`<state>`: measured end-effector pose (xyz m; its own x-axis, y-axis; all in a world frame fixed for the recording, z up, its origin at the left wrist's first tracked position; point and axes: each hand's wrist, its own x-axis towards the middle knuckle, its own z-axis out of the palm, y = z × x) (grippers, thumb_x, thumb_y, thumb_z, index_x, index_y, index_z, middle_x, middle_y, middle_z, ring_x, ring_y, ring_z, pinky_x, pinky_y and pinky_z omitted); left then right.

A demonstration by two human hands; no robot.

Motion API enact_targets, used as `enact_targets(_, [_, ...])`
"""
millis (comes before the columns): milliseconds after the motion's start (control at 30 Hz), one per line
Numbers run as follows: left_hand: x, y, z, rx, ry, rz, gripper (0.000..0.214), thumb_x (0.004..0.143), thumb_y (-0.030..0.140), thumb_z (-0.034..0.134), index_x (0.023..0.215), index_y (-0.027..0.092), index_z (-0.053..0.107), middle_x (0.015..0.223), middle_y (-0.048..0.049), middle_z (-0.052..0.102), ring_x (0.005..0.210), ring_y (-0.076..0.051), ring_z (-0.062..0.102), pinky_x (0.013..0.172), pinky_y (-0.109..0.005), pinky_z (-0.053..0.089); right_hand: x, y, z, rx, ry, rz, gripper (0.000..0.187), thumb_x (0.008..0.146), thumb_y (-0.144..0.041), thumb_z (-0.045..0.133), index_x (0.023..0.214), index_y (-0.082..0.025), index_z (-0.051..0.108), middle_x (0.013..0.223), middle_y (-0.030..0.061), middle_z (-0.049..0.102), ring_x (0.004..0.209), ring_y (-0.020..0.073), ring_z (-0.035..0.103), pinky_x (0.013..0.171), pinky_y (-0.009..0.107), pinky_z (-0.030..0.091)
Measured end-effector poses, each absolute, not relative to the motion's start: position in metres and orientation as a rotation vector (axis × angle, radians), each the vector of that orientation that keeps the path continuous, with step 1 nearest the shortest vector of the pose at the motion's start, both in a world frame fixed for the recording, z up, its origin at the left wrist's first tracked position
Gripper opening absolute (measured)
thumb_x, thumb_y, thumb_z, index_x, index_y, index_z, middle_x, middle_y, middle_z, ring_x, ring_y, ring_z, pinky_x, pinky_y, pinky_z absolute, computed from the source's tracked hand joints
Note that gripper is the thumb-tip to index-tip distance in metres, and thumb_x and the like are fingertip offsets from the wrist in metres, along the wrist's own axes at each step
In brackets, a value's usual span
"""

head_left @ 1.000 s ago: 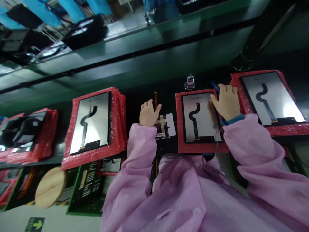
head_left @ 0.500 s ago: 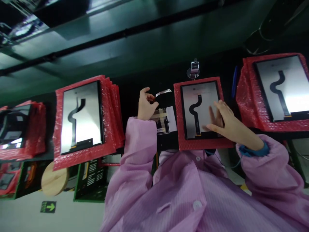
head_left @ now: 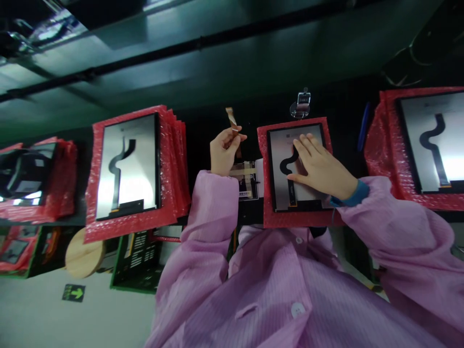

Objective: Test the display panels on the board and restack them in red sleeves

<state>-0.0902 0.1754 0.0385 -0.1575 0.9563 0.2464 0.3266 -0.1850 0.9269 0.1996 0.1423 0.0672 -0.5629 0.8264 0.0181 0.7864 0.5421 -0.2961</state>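
Note:
Between the fingers of my left hand (head_left: 224,153) a short copper-coloured flex cable (head_left: 230,116) is pinched, its free end pointing up. Below that hand, partly hidden by it, a component with tan tape and a barcode label (head_left: 245,194) lies on the dark bench. My right hand (head_left: 324,169) rests palm down, fingers stretched out, on the silvery back of a display panel (head_left: 277,142). That panel has a curved black ribbon (head_left: 286,166) and sits on a red bubble-wrap sleeve (head_left: 270,220).
Left of me, a stack of red sleeves (head_left: 174,159) bears another panel (head_left: 134,140). More sleeves (head_left: 65,183) lie farther left. A similar panel (head_left: 416,140) is on the right, beside a blue pen-like object (head_left: 363,126). A small metal device (head_left: 303,102) stands behind; a green crate (head_left: 137,282) is below.
My right hand has come down flat onto the panel, moving left. My left hand has turned the flex cable from slanting right to pointing up.

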Motion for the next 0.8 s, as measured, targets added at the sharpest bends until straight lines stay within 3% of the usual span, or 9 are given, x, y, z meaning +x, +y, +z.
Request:
enact_targets(67, [-0.086, 0.173, 0.042, 1.520, 1.487, 1.386, 0.020, 0.098, 0.037, 0.065, 0.100, 0.018, 0.071, 0.091, -0.0050, 0.076, 0.088, -0.016, 0.075, 0.087, -0.029, 0.059, 0.194, 0.144, 0.064, -1.381, -2.638, 0.366, 0.088, 0.096, -0.056, 0.057, 0.158, 0.002, 0.032, 0.163, 0.0283, 0.033, 0.156, 0.0406, 0.028, 0.127, 0.058, 0.030])
enact_targets(167, [-0.082, 0.170, 0.047, 1.569, 1.511, 1.417, 0.034, 0.102, 0.044, 0.058, 0.085, 0.017, 0.071, 0.084, -0.0046, 0.075, 0.080, -0.014, 0.073, 0.079, -0.027, 0.058, 0.191, 0.142, 0.064, -1.374, -2.628, 0.329, 0.080, 0.098, -0.050, 0.055, 0.158, -0.002, 0.034, 0.160, 0.0263, 0.040, 0.153, 0.0385, 0.035, 0.125, 0.057, 0.034])
enact_targets(367, [-0.079, 0.166, 0.051, 1.572, 1.467, 1.379, 0.027, 0.100, 0.044, 0.062, 0.112, 0.020, 0.070, 0.086, -0.0020, 0.076, 0.082, -0.015, 0.074, 0.085, -0.031, 0.058, 0.185, 0.141, 0.075, -1.373, -2.692, 0.322, 0.073, 0.098, -0.042, 0.058, 0.156, -0.001, 0.039, 0.158, 0.0276, 0.042, 0.151, 0.0398, 0.037, 0.123, 0.056, 0.037])
enact_targets(567, [-0.077, 0.165, 0.051, 1.549, 1.371, 1.456, 0.044, 0.097, 0.060, 0.060, 0.085, 0.018, 0.067, 0.081, -0.0038, 0.075, 0.077, -0.014, 0.073, 0.078, -0.029, 0.059, 0.176, 0.136, 0.075, -1.392, -2.663, 0.229, 0.067, 0.101, -0.038, 0.053, 0.155, -0.002, 0.038, 0.152, 0.0290, 0.048, 0.145, 0.0400, 0.046, 0.117, 0.057, 0.044])
enact_targets(700, [-0.075, 0.164, 0.052, 1.529, 1.274, 1.476, 0.045, 0.092, 0.064, 0.064, 0.100, 0.020, 0.070, 0.081, -0.0019, 0.075, 0.069, -0.013, 0.072, 0.071, -0.028, 0.059, 0.174, 0.135, 0.075, -1.359, -2.562, 0.298, 0.061, 0.098, -0.030, 0.055, 0.153, -0.008, 0.042, 0.140, 0.0233, 0.058, 0.136, 0.0383, 0.053, 0.113, 0.059, 0.047])
enact_targets(800, [-0.073, 0.162, 0.054, 1.546, 1.221, 1.470, 0.043, 0.092, 0.062, 0.066, 0.101, 0.021, 0.069, 0.083, -0.0015, 0.075, 0.070, -0.013, 0.072, 0.071, -0.029, 0.059, 0.173, 0.139, 0.071, -1.262, -2.316, 0.576, 0.065, 0.096, -0.029, 0.058, 0.156, -0.017, 0.037, 0.152, 0.0187, 0.048, 0.139, 0.0336, 0.051, 0.112, 0.055, 0.050])
